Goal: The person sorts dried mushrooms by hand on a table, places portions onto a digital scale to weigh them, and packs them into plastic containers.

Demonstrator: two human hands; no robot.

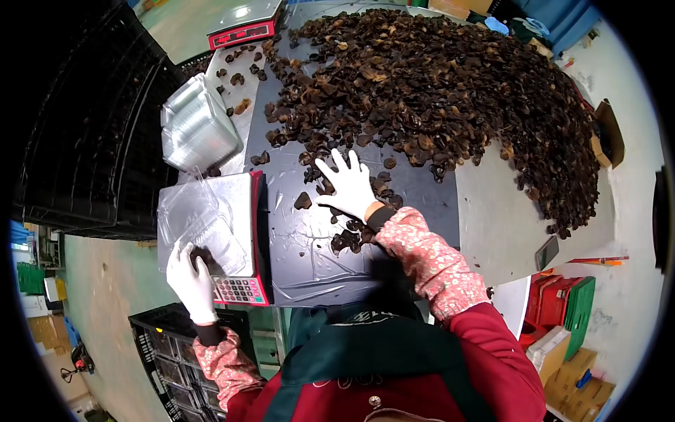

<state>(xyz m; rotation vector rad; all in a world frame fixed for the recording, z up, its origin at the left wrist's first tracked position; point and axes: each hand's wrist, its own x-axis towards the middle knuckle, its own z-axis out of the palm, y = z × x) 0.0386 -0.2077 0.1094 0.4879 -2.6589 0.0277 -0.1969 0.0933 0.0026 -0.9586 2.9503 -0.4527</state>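
My left hand [190,283], in a white glove, is at the near end of a clear plastic box [223,224] with its lid up. Its fingers curl about a dark wood ear mushroom [204,256] at the box's near edge. Under the box is a red-sided digital scale [243,188] with a keypad on its near side. My right hand [349,188], gloved too, lies palm down with spread fingers over a few loose wood ear mushrooms [347,240]. Beyond it spreads a big heap of wood ear mushrooms [429,84].
Nested clear plastic boxes [200,126] stand past the scale. A second red scale [242,27] is at the far left. Black crates [91,126] rise on the left, and another black crate [165,337] stands below. A phone [546,253] lies at the table's right edge.
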